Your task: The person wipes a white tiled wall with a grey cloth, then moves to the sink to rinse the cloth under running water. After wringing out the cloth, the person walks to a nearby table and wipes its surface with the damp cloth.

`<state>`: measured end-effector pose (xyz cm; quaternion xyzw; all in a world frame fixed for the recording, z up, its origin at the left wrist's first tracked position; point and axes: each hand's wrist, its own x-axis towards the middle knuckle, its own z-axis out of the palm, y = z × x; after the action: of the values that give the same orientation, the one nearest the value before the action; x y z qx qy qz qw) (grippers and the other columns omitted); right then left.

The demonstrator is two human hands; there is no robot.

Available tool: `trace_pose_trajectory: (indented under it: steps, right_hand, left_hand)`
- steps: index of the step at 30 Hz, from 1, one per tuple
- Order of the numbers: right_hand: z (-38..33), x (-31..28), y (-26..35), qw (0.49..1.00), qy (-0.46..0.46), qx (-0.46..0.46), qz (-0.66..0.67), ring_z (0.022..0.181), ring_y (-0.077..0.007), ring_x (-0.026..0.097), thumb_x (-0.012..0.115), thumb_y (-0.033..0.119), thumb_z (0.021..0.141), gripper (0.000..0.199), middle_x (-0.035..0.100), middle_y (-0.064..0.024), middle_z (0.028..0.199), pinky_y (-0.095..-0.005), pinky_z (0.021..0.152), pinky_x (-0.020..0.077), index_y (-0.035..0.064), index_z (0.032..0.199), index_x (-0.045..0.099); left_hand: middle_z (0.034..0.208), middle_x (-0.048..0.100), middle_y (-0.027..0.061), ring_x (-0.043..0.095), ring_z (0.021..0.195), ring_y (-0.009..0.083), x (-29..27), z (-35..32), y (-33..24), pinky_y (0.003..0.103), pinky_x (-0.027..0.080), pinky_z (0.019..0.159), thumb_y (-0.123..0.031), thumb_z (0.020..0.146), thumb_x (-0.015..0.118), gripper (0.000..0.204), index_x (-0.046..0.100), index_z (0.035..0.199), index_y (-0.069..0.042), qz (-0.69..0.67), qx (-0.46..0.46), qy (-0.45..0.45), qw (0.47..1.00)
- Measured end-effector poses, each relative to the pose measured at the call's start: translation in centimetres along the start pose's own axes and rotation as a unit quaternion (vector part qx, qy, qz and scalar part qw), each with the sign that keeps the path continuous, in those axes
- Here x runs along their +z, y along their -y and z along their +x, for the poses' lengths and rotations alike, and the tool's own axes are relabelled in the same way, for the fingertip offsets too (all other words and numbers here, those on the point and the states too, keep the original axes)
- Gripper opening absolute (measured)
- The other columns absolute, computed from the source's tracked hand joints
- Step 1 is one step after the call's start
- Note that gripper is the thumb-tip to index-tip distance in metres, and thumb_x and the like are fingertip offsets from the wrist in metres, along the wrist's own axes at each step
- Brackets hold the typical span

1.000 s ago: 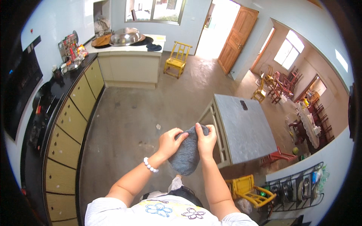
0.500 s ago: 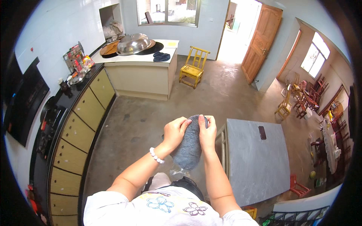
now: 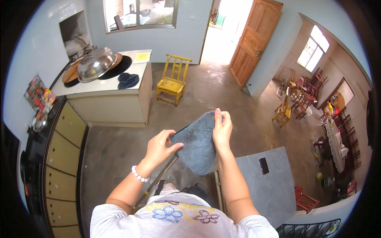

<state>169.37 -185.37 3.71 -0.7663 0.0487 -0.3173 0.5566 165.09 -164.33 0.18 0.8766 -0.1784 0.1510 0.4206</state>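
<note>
A grey-blue cloth (image 3: 197, 144) hangs spread in front of my chest. My left hand (image 3: 160, 145) pinches its left edge between thumb and fingers; a white bead bracelet (image 3: 138, 175) circles that wrist. My right hand (image 3: 222, 127) grips the cloth's upper right corner, fingers pointing up. Below the cloth a long thin handle (image 3: 155, 181) slants down toward my legs; its lower end is hidden.
A grey table (image 3: 266, 186) with a dark phone (image 3: 264, 166) stands at my right. A white counter (image 3: 104, 93) with a metal lid (image 3: 96, 63) and dark cloths (image 3: 127, 80) is ahead left, a yellow chair (image 3: 172, 80) beside it. Yellow drawers (image 3: 63, 150) line the left.
The view has swung so the counter and door sit higher and closer. My hands have moved apart and opened the bunched cloth out flat between them.
</note>
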Motion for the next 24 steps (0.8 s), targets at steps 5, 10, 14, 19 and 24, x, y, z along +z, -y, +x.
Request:
trace_pose_trajectory:
  steps: [5,10,14,19,24]
  right_hand:
    - [11.3,2.0,-5.3,0.999,-0.038,0.034,-0.001,0.062,-0.0131,0.042,0.055,0.032,0.093,0.036,0.046,-0.0041,0.063,-0.0293,0.059,0.0388,0.0010,0.075,0.051]
    - [21.8,3.9,-11.9,0.998,-0.050,0.032,0.027,0.063,-0.0122,0.041,0.055,0.032,0.092,0.036,0.045,-0.0037,0.063,-0.0284,0.060,0.0383,0.0010,0.075,0.050]
    - [30.1,6.8,-15.9,0.996,-0.017,0.040,0.081,0.065,-0.0057,0.034,0.052,0.028,0.095,0.032,0.038,0.0045,0.067,-0.0224,0.059,0.0323,0.0054,0.073,0.047]
    - [40.9,9.6,-20.5,0.993,-0.003,0.067,0.095,0.064,-0.0051,0.032,0.053,0.027,0.095,0.032,0.037,0.0048,0.067,-0.0222,0.057,0.0305,0.0060,0.071,0.046]
    - [52.3,12.8,-26.7,0.995,-0.011,0.070,0.069,0.065,-0.0103,0.040,0.056,0.029,0.092,0.032,0.045,-0.0016,0.067,-0.0266,0.061,0.0371,0.0019,0.076,0.050]
  left_hand:
    - [0.066,0.057,0.0017,0.055,0.058,0.0106,5.9,11.6,4.0,0.025,0.045,0.055,-0.022,0.080,0.070,0.038,0.055,0.111,-0.005,-0.231,-0.147,0.081,0.958]
    - [0.083,0.057,0.0038,0.056,0.071,0.0100,11.5,22.7,7.7,0.025,0.047,0.063,-0.022,0.082,0.069,0.035,0.055,0.110,-0.005,-0.190,-0.070,0.085,0.976]
    - [0.104,0.053,0.0086,0.055,0.093,0.0195,15.8,31.5,8.8,0.030,0.048,0.076,-0.027,0.077,0.072,0.041,0.055,0.108,-0.005,-0.162,-0.070,0.057,0.983]
    - [0.127,0.039,0.0173,0.035,0.122,0.0364,19.8,42.6,6.9,0.046,0.032,0.101,-0.037,0.061,0.081,0.081,0.041,0.126,-0.008,0.019,0.038,-0.047,0.998]
    - [0.138,0.027,0.0175,0.020,0.131,0.0431,28.6,47.4,11.1,0.061,0.020,0.104,-0.054,0.057,0.079,0.090,0.043,0.130,-0.016,0.086,0.198,-0.055,0.975]
